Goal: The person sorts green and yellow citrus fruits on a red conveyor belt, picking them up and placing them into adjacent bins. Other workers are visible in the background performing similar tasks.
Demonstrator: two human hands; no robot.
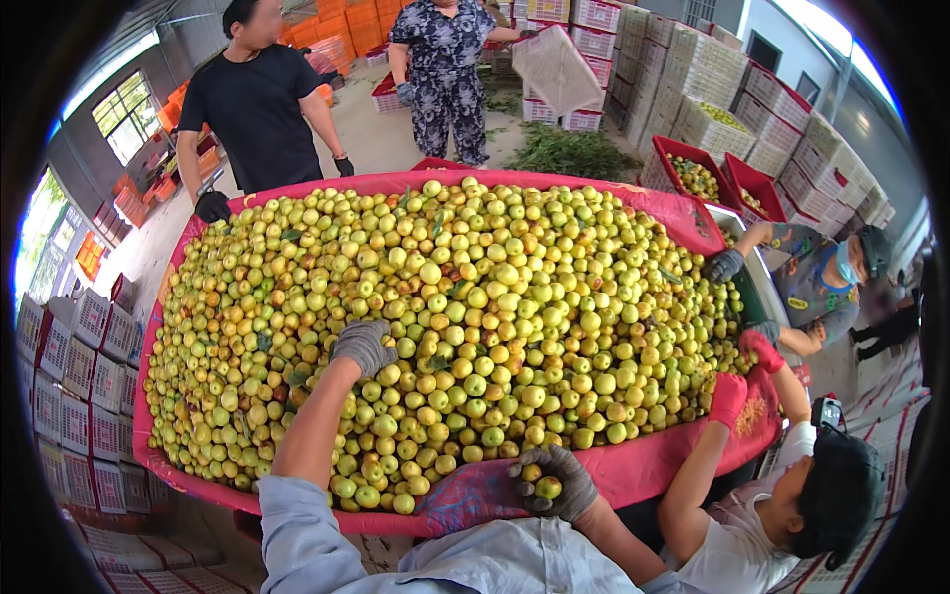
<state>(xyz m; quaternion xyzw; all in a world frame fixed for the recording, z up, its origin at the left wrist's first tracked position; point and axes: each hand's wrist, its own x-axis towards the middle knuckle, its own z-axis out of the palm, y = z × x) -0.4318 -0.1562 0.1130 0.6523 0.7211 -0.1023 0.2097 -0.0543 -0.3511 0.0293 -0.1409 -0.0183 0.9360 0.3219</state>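
Observation:
Small yellow-green fruits, which look like jujubes (475,297), fill a big bin lined with pink-red cloth (631,464). My left hand (364,347), in a grey knit glove, reaches onto the heap with its fingers curled at a fruit (388,341); whether it grips that fruit is unclear. Palm up at the near cloth edge, my right hand (557,482), also gloved in grey, holds a few of the fruits (548,487) in its bent fingers. Some green leaves (439,363) and several brownish fruits lie among the others.
Two co-workers' gloved hands (726,266) and red-gloved hands (727,399) work at the bin's right end. Another person's black glove (213,206) rests on the far left rim. Behind stand a person holding a crate (558,70), stacked plastic crates (690,67) and a leaf pile (571,152). More crates (78,371) stand left.

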